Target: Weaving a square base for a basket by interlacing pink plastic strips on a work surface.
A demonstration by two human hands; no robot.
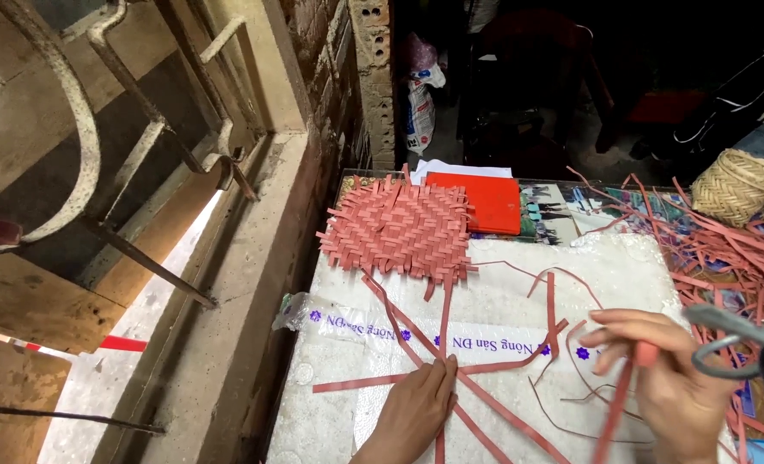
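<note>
Crossed red strips (444, 361) lie on the white sheet (502, 283), pinned flat under the open left hand (416, 408). One strip (615, 404) runs from 12 to 6 o'clock, pinched in the right hand (669, 378); the woven mat (397, 230) sits at 12 o'clock, scissors (730, 335) at 3.

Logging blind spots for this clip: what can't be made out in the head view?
- Scissors: blades cut off by the right edge; only the grey handles show.
- Right hand: blurred, so its grip on the pink strip is unclear.
- Crossing strips under the left hand: covered by the palm.
- Woven basket: partly cut off by the right edge.
</note>
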